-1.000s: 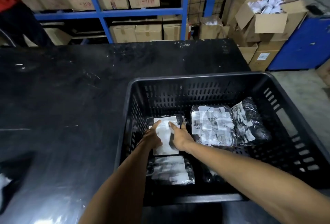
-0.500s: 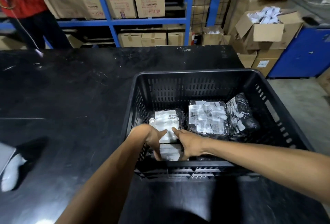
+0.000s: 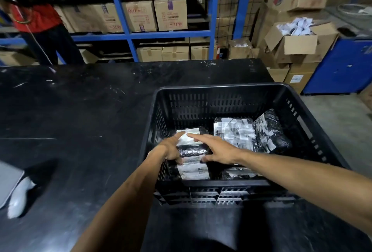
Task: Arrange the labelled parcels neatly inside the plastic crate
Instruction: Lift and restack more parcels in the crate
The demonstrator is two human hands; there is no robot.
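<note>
Both hands are reaching into the black plastic crate standing on the black table. The left hand and right hand, fingers spread and flat, are pressing on a labelled parcel at the crate's left side. Two wrapped parcels are lying to the right.

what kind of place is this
Most likely a warehouse or parcel packing room: blue metal shelving stacked with cardboard cartons, an open box of white packets on the floor stack, and labelled parcels sorted into a black plastic crate.
</note>
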